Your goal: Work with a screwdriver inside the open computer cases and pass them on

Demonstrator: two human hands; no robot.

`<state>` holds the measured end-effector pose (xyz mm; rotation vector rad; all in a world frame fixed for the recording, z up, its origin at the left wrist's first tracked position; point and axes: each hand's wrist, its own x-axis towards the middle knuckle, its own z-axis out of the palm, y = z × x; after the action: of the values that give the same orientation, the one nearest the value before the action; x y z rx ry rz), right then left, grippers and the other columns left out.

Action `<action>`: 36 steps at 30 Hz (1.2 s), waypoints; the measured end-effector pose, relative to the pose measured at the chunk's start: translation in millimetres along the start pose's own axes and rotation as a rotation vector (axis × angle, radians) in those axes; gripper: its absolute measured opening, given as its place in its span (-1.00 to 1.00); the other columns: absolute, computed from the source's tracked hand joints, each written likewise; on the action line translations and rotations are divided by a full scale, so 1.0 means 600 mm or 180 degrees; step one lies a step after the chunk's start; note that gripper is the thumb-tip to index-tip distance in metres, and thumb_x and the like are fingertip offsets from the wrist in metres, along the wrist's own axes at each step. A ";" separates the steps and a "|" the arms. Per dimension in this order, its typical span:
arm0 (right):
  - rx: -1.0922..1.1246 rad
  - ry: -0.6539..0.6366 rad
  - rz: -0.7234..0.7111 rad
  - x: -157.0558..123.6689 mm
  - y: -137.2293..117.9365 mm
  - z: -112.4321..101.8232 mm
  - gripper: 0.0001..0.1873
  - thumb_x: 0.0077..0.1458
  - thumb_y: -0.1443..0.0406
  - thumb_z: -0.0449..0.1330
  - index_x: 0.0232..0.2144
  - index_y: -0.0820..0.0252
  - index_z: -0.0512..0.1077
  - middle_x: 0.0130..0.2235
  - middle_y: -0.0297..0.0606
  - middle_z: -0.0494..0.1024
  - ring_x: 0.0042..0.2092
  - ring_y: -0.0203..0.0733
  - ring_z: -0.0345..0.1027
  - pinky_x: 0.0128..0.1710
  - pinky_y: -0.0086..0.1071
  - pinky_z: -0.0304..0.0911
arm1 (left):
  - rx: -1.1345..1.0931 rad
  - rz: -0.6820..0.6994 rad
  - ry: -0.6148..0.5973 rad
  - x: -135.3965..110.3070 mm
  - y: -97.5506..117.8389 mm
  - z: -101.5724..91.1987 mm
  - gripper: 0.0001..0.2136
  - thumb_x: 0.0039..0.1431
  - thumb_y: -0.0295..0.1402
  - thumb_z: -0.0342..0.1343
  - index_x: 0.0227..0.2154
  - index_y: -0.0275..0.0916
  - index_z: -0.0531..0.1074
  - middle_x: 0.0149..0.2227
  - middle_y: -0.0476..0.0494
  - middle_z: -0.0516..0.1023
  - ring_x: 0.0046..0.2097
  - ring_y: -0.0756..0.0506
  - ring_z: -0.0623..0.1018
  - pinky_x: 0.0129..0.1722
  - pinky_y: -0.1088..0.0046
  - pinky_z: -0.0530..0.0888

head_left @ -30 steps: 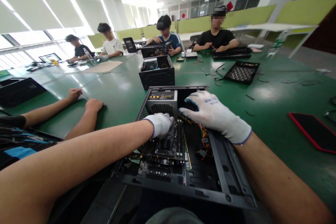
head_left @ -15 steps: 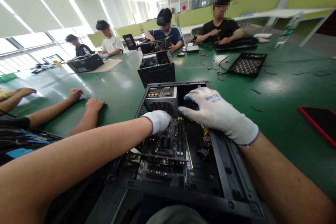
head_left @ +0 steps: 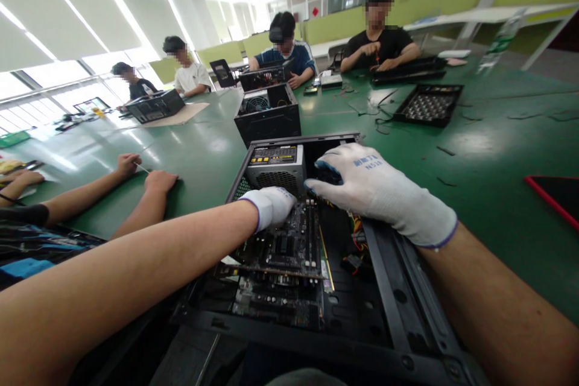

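Observation:
An uncovered black computer case (head_left: 398,307) lies in front of me, with a motherboard (head_left: 294,229) and a silver-grey power supply (head_left: 278,174) inside. In a white glove, my left hand (head_left: 271,205) reaches down at the motherboard's far edge, close below the power supply. Its fingertips are hidden behind the hand itself. My right hand (head_left: 357,178), in a white glove with blue fingertips, curls over the far right of the case. Thumb and fingers bend around something dark there that I cannot make out. Coloured cables (head_left: 357,235) run beneath that hand.
Another open case (head_left: 269,123) stands ahead on the green table (head_left: 208,163). At left, a nearby person's hands (head_left: 160,186) hold a thin tool. A black tray (head_left: 427,104), cable scraps and a red-edged dark object (head_left: 556,196) lie to the right. Several people sit across the table.
The view has shifted slightly. Both my hands keep nearly the same places in the case. Across the table at far left, a co-worker's case has turned.

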<state>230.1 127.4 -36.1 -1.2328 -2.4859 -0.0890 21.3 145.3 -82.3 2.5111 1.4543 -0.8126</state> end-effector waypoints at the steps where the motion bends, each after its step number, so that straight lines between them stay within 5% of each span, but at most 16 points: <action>1: 0.0001 -0.0031 0.0029 0.000 -0.001 -0.001 -0.31 0.25 -0.16 0.02 0.06 0.26 0.50 0.02 -0.01 0.56 0.09 0.12 0.36 0.13 -0.11 0.20 | 0.0012 -0.0003 -0.0002 -0.001 0.001 -0.001 -0.60 0.04 -0.41 0.31 -0.01 -0.24 0.53 0.05 -0.26 0.60 0.11 -0.22 0.55 0.18 0.31 0.42; 36: 0.0015 -0.0077 0.0041 0.000 -0.005 -0.007 -0.34 0.25 -0.13 0.04 0.04 0.28 0.51 0.02 0.00 0.57 0.08 0.12 0.38 0.12 -0.12 0.22 | 0.0041 -0.0063 0.0041 -0.005 0.004 -0.005 -0.59 0.08 -0.37 0.28 0.03 -0.27 0.52 0.12 -0.31 0.56 0.14 -0.25 0.54 0.19 0.31 0.42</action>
<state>228.9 124.7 -31.9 -1.2549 -2.4971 -0.0653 23.2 143.1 -78.6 2.5196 1.4850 -0.8133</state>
